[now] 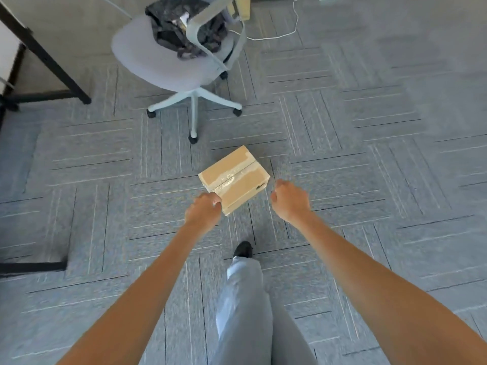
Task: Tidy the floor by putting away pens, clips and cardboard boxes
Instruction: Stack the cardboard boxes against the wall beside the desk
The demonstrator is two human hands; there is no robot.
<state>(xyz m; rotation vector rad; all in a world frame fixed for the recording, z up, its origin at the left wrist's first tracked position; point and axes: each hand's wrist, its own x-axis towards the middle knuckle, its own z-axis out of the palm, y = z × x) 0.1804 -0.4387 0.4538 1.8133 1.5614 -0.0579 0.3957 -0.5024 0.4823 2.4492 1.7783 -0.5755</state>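
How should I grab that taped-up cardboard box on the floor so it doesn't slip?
Probably with both hands, from above, one on each opposite side wall of the cardboard box. It lies flat on the carpet, taped shut, with no handle or open flap showing, so squeezing two sides looks safest. The left hand is at its near corner and the right hand beside its right edge, already placed for that.

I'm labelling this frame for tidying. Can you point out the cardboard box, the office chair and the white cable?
cardboard box (238, 177): head view, on its taped top face.
office chair (147, 56): head view, on the bare seat cushion.
white cable (286, 35): head view, on its curve across the carpet.
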